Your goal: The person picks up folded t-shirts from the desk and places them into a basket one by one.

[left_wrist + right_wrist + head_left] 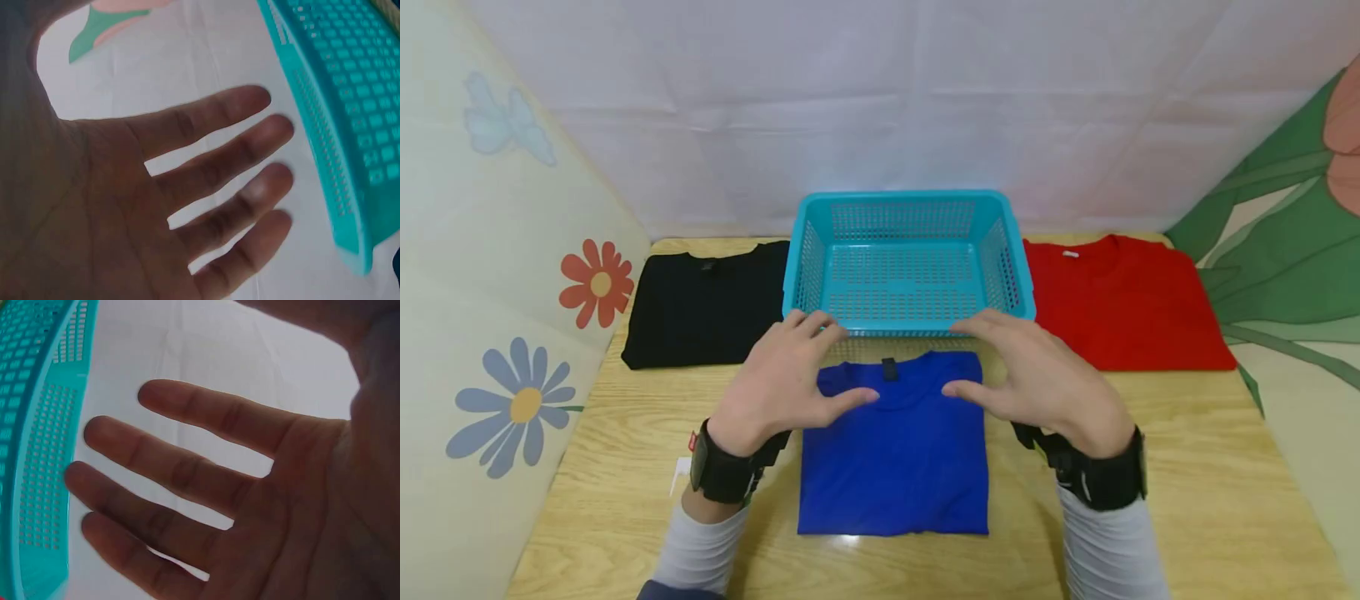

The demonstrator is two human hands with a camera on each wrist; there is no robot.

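Note:
Both hands reach forward over a folded blue T-shirt (895, 467), palms toward each other. My left hand (782, 375) is over the shirt's upper left side, its fingers spread and nothing held. Opposite it, my right hand (1037, 379) has the same spread pose over the upper right side. Just beyond the fingertips stands a turquoise plastic basket (902, 325) with nothing in it. Each wrist view shows an empty palm with straight, parted fingers, the basket wall (325, 144) close past the left fingertips and its lattice side (44, 469) near the right ones.
A folded black T-shirt (700, 308) lies left of the basket, and a folded red T-shirt (1135, 308) lies to its right. The wooden table (1210, 483) meets a white cloth backdrop (865, 108) behind the basket. Flower-printed fabric (497, 292) borders the left side.

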